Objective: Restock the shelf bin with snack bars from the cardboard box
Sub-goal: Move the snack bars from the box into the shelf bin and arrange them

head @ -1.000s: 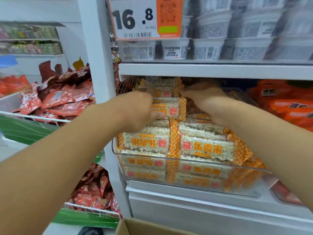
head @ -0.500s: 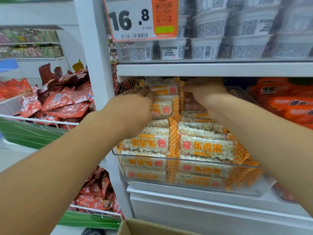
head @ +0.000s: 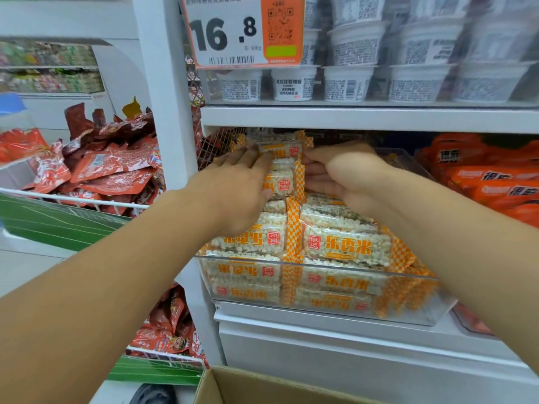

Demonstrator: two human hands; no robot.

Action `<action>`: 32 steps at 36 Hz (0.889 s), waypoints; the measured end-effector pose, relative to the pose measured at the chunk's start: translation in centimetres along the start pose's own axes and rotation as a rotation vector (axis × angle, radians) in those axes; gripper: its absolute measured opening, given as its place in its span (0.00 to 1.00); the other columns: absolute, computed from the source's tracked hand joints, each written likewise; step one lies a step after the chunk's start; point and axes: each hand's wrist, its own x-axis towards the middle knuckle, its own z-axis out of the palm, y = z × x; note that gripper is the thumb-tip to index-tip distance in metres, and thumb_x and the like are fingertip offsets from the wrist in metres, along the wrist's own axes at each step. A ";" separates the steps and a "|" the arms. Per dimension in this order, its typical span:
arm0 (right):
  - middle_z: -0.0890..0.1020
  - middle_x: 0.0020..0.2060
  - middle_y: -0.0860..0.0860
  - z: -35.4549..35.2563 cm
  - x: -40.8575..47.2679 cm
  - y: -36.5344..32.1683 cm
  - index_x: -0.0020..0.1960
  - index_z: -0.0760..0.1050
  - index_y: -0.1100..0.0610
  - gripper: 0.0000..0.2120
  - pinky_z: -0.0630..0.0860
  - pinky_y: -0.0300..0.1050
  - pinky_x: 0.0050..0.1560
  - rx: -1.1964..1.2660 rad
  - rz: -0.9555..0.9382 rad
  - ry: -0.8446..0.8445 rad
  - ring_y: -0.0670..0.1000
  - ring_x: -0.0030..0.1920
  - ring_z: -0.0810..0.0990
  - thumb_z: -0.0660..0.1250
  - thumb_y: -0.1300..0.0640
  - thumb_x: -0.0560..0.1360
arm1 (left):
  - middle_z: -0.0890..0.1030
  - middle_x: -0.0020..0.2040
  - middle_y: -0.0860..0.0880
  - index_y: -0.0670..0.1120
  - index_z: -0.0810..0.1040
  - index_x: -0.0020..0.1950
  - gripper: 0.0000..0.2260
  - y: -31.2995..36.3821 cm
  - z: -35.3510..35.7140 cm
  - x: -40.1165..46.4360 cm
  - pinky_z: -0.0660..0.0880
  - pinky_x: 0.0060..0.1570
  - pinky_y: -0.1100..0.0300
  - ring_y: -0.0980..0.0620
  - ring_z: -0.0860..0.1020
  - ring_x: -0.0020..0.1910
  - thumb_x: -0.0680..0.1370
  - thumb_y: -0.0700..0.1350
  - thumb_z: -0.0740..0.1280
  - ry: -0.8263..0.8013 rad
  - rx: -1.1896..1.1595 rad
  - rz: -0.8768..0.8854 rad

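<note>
I have both hands reaching into the clear shelf bin (head: 320, 298), which sits on the middle shelf and is packed with snack bars (head: 344, 243) in orange-checkered wrappers, stacked in two columns from the near wall back toward the far end. My left hand (head: 233, 185) lies flat on the left column, fingers nearly straight and spread, the fingertips touching a bar near the far end of the pile; the thumb presses against the side of another bar in the middle. My right hand (head: 344, 173) is on the right column, fingers curled inward against the same middle stack, but I cannot tell whether they actually grip a bar or only push on it. The cardboard box (head: 262, 386) sits at the near bottom edge, below the bin, only its open rim showing. To the left a wire basket holds red snack packets (head: 110, 167). Above the bin, white tubs (head: 353, 83) line the upper shelf beside a price tag (head: 233, 30) reading 16.8. Orange packets (head: 490, 176) fill the space right of the bin
</note>
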 end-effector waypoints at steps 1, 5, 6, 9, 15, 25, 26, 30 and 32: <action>0.83 0.43 0.60 0.1 -0.1 0.0 0.53 0.78 0.66 0.06 0.83 0.42 0.33 -0.009 -0.002 0.006 0.53 0.38 0.83 0.66 0.64 0.80 | 0.49 0.81 0.42 0.46 0.46 0.81 0.29 -0.1 0.0 0.0 0.50 0.78 0.48 0.45 0.48 0.80 0.84 0.54 0.53 -0.001 -0.005 0.003; 0.82 0.43 0.54 -0.1 0.2 0.4 0.46 0.78 0.59 0.03 0.84 0.43 0.40 -0.148 -0.063 0.109 0.51 0.39 0.83 0.72 0.60 0.77 | 0.47 0.81 0.43 0.46 0.46 0.81 0.29 -0.1 -0.1 0.1 0.49 0.78 0.49 0.45 0.47 0.80 0.84 0.54 0.53 -0.019 -0.016 -0.006; 0.82 0.44 0.52 -0.1 0.2 0.5 0.49 0.79 0.57 0.06 0.84 0.46 0.47 -0.191 -0.087 0.112 0.51 0.43 0.84 0.73 0.57 0.75 | 0.47 0.81 0.43 0.46 0.46 0.81 0.29 -0.1 -0.1 0.2 0.49 0.78 0.49 0.45 0.47 0.80 0.84 0.54 0.53 -0.021 -0.019 -0.007; 0.79 0.51 0.45 0.3 -0.2 0.4 0.61 0.78 0.54 0.15 0.76 0.51 0.64 -0.289 -0.114 0.109 0.51 0.56 0.79 0.70 0.49 0.77 | 0.48 0.81 0.43 0.46 0.46 0.81 0.29 -0.1 -0.2 0.2 0.49 0.78 0.50 0.45 0.48 0.80 0.84 0.54 0.54 -0.013 -0.024 -0.003; 0.81 0.52 0.52 0.3 -0.8 0.4 0.63 0.76 0.56 0.17 0.71 0.44 0.50 -0.473 -0.091 0.016 0.51 0.51 0.78 0.58 0.48 0.83 | 0.54 0.80 0.42 0.44 0.47 0.81 0.30 -0.1 -0.2 0.2 0.52 0.77 0.50 0.44 0.52 0.80 0.84 0.54 0.55 -0.006 -0.028 -0.003; 0.74 0.71 0.50 -0.4 -1.8 0.8 0.77 0.65 0.51 0.42 0.67 0.45 0.65 -0.712 -0.167 -0.130 0.52 0.69 0.73 0.64 0.28 0.72 | 0.57 0.80 0.43 0.43 0.51 0.80 0.31 -0.1 -0.4 -0.2 0.53 0.76 0.51 0.44 0.54 0.79 0.83 0.55 0.58 0.028 -0.060 0.004; 0.76 0.68 0.48 -0.7 -1.9 0.9 0.76 0.66 0.52 0.41 0.69 0.44 0.64 -0.741 -0.188 -0.149 0.49 0.66 0.75 0.67 0.31 0.71 | 0.57 0.80 0.43 0.43 0.52 0.80 0.31 -0.1 -0.5 -0.3 0.52 0.76 0.52 0.44 0.54 0.79 0.83 0.56 0.58 0.034 -0.061 0.003; 0.81 0.56 0.47 -1.4 -2.9 0.8 0.66 0.74 0.49 0.24 0.73 0.43 0.56 -0.832 -0.289 -0.181 0.48 0.57 0.78 0.70 0.40 0.75 | 0.59 0.78 0.42 0.41 0.54 0.79 0.32 0.1 -0.9 -0.7 0.53 0.76 0.51 0.43 0.56 0.78 0.82 0.57 0.59 0.069 -0.025 0.008; 0.82 0.58 0.49 -1.5 -3.1 0.9 0.65 0.76 0.52 0.23 0.74 0.46 0.60 -0.882 -0.322 -0.162 0.50 0.58 0.79 0.70 0.40 0.75 | 0.59 0.78 0.42 0.42 0.53 0.79 0.31 0.3 -1.2 -1.1 0.53 0.76 0.52 0.43 0.56 0.77 0.82 0.57 0.58 0.078 -0.026 0.014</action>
